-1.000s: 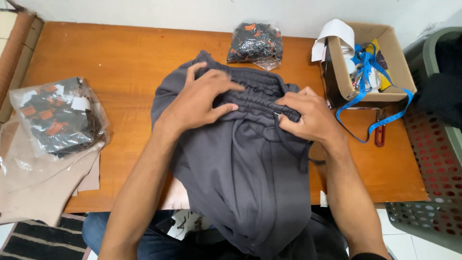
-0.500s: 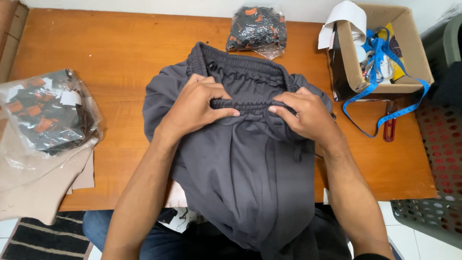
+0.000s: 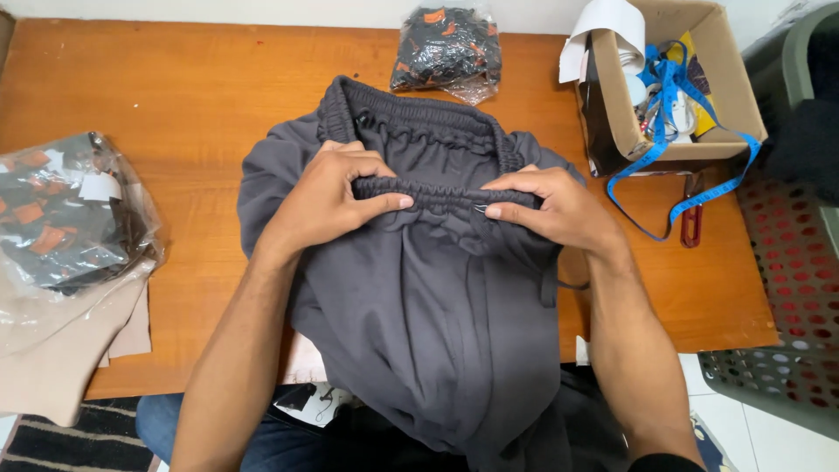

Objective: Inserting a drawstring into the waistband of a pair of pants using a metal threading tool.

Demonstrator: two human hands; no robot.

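Both hands, left hand (image 3: 328, 197) & right hand (image 3: 551, 210), are pinching the elastic waistband (image 3: 446, 194) of dark grey sweatpants (image 3: 437, 315) w/ fingers pressed together, prob stretching it flat on the wooden surface (image 3: 175, 96).

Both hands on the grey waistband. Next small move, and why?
Probably slide the right hand a little further along the elastic waistband: a small metal pin shows at its fingertips, and the left hand holds bunched gathers of the dark grey pants.
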